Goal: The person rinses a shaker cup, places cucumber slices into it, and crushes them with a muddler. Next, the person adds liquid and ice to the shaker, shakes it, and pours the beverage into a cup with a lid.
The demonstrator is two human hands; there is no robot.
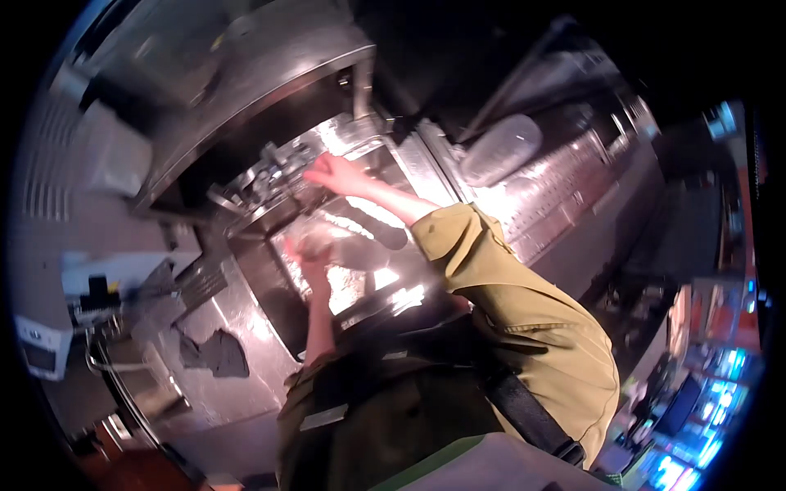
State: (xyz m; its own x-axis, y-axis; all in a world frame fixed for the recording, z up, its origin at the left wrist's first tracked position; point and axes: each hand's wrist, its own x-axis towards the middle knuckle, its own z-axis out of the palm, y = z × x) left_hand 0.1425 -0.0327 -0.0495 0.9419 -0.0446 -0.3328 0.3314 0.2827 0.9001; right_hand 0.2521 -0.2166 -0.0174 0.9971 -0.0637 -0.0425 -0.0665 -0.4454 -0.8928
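My right hand (334, 173) is over the far side of a metal sink (274, 307), close to the tap fittings (278, 173). Its fingers are closed; whether they grip a tap handle or only hover beside it cannot be made out. Lower in the basin is my left hand (311, 258), smeared by motion, so its fingers do not show clearly. Beside it, a greyish rounded shape (360, 252) is blurred, and I cannot tell whether the hand holds it. Bright glare covers much of the basin.
A dark crumpled cloth (214, 352) lies on the metal counter (246, 389) left of the sink. On the right, an oblong translucent container (503, 147) stands by a perforated metal drainboard (557, 192). A metal shelf (270, 86) overhangs the sink's far left side.
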